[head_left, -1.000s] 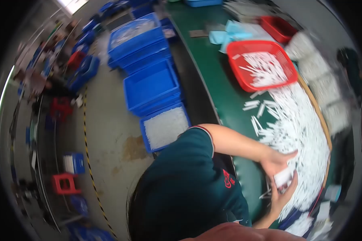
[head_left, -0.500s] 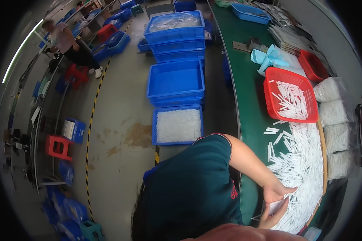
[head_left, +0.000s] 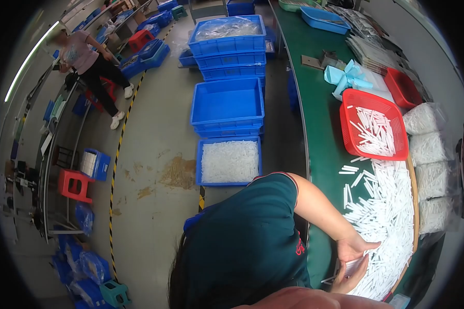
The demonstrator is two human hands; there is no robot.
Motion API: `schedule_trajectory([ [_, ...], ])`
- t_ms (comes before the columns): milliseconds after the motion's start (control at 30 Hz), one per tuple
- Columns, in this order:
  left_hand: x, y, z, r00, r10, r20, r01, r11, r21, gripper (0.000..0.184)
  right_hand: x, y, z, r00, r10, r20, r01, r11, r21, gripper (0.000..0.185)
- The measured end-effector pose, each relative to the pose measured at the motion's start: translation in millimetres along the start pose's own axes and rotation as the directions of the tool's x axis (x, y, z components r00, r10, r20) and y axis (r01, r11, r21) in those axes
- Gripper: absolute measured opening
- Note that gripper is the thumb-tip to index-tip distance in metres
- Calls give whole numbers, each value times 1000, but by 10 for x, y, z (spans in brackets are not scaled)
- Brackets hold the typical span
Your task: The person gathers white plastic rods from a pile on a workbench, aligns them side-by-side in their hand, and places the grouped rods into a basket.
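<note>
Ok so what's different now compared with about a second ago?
The view swung, so the red basket and blue bins sit further right in the picture. The co-worker at upper left stepped toward the camera, one white shoe now nearer. Nothing was visibly taken or let go: the white bundle stays between the left hand and right hand. Basket and bins stayed put.

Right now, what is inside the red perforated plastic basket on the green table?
The red perforated plastic basket holds a loose heap of slim white sticks, with bare red plastic showing beside it. Whatever lies beneath the heap is covered.
</note>
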State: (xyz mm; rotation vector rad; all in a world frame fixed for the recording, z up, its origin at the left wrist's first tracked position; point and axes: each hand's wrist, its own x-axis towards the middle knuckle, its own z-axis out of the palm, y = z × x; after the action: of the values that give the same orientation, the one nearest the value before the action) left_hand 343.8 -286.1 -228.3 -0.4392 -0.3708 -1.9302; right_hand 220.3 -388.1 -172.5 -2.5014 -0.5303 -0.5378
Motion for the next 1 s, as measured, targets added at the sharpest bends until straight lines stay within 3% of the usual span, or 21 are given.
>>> schedule_trajectory([
  [67,4,-54,46,980,157,-123,-91,902,422,109,15,-18,-2,998,-49,-38,49,999,-2,66],
  [100,-12,-74,73,973,177,-150,-89,881,464,109,19,-22,-7,998,-49,-38,49,999,-2,66],
  [200,-21,-62,56,981,143,-133,-82,919,386,110,15,-26,-7,996,-60,-59,59,998,-16,67],
  [267,-22,-44,26,988,115,-108,-76,946,314,111,-7,-9,-2,999,45,-7,-44,999,19,67],
  [500,-6,9,-87,999,44,-13,-43,993,107,114,-24,5,1,999,49,-10,-49,999,24,65],
  [700,35,110,-219,986,-19,164,44,988,-148,116,-48,50,-9,999,26,35,-28,997,65,65],
  [767,44,79,-217,990,-11,142,22,997,-75,118,9,-20,-15,995,-55,-80,52,998,-41,74],
  [800,25,-83,102,986,120,-119,-86,962,259,117,16,-40,-17,995,-40,-88,36,998,-48,74],
  [833,-7,-194,321,899,309,-310,-82,814,575,117,3,-53,-25,991,-22,-133,16,999,-45,75],
  [900,-39,-199,420,888,323,-326,-74,801,594,118,-45,-28,-74,982,19,-189,-31,998,-62,77],
  [967,-78,-156,473,793,514,-327,-204,730,652,112,-69,20,-116,966,-70,-250,42,993,-115,77],
  [1000,-84,-131,499,804,496,-329,-193,740,645,112,-59,-16,-148,963,-69,-259,36,991,-130,78],
])
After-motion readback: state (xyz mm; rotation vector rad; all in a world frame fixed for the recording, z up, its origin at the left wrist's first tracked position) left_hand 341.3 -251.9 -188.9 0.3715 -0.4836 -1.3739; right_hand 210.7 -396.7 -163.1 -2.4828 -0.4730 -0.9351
